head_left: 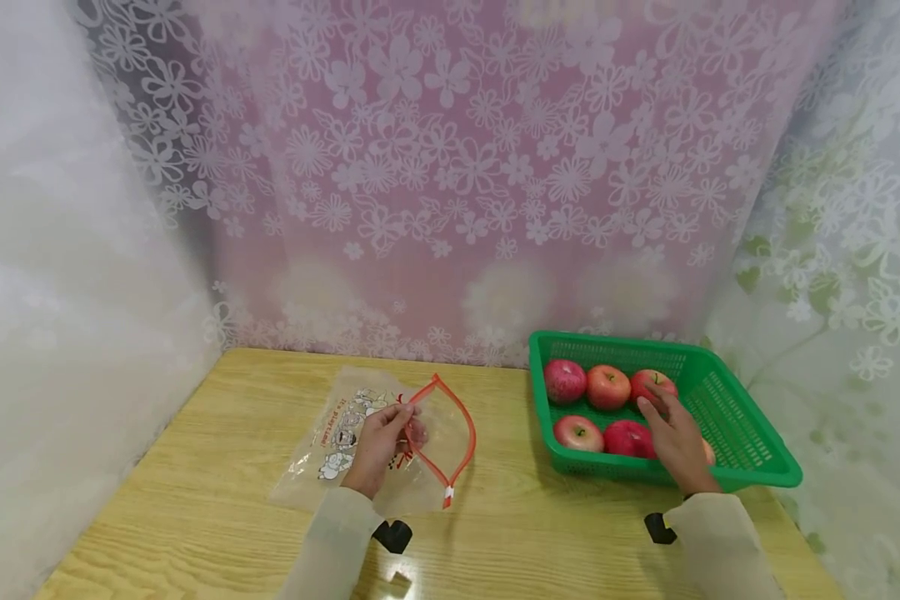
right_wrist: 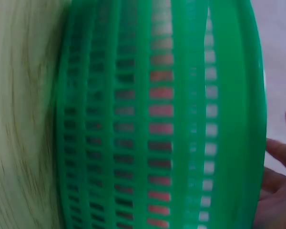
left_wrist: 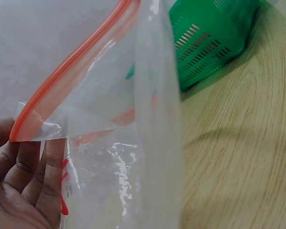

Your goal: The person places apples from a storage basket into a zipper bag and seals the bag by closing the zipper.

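My left hand point(head_left: 382, 440) pinches the rim of a clear zip bag point(head_left: 322, 442) with cartoon animals printed on it. Its orange zip edge point(head_left: 471, 442) bows wide, so the mouth gapes to the right; in the left wrist view thumb and fingers grip one edge point(left_wrist: 62, 76) of it. My right hand point(head_left: 677, 442) reaches over the green basket point(head_left: 750, 417) with fingers spread, overlapping a red apple point(head_left: 648, 383) at the back. More apples lie beside it, among them one at the front left point(head_left: 578, 433) and a deep red one point(head_left: 628, 438).
The basket stands on the right of a wooden table point(head_left: 195, 467). Flowered pink cloth point(head_left: 457, 167) hangs behind the table, and pale sheets point(head_left: 67, 250) hang at both sides. A white slider point(head_left: 448, 493) sits at the zip's near end.
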Demonstrator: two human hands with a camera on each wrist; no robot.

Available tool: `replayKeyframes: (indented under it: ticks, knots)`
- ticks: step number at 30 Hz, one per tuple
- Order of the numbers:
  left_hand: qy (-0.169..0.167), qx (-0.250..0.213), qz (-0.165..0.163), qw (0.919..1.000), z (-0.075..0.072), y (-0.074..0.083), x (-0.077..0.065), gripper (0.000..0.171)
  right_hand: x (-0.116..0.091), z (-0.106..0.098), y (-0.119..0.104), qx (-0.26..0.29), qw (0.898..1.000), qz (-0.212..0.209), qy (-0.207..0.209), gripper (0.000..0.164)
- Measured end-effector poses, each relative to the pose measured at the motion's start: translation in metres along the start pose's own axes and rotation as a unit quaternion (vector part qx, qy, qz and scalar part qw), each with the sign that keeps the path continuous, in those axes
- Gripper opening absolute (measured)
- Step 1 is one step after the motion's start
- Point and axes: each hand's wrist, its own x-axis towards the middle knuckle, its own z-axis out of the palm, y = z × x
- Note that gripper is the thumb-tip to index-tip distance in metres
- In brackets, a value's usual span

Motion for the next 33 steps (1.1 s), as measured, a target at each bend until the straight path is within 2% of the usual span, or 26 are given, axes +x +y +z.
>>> replayKeyframes:
  ticks: [6,12,20,26,33]
  knots:
    - [0.003,0.0,0.005,1.0,0.001,0.0,-0.001,0.027,0.011,-0.024,0.019,-0.042,0.997,0.054,-0.045,0.072]
    - [0.005,-0.001,0.007,1.0,0.001,0.001,-0.002,0.024,0.019,-0.044,0.029,-0.082,0.987,0.093,-0.099,0.081]
    - [0.001,0.0,0.009,1.0,0.0,0.001,-0.003,0.025,0.03,-0.06,0.043,-0.127,0.972,0.104,-0.171,0.08]
    - [0.0,0.0,0.007,1.0,-0.001,0.001,-0.001,0.025,0.038,-0.064,0.045,-0.158,0.953,0.125,-0.225,0.085]
    - [-0.007,0.001,0.011,0.9999,-0.001,0.001,0.0,0.025,0.045,-0.067,0.051,-0.167,0.943,0.125,-0.258,0.079]
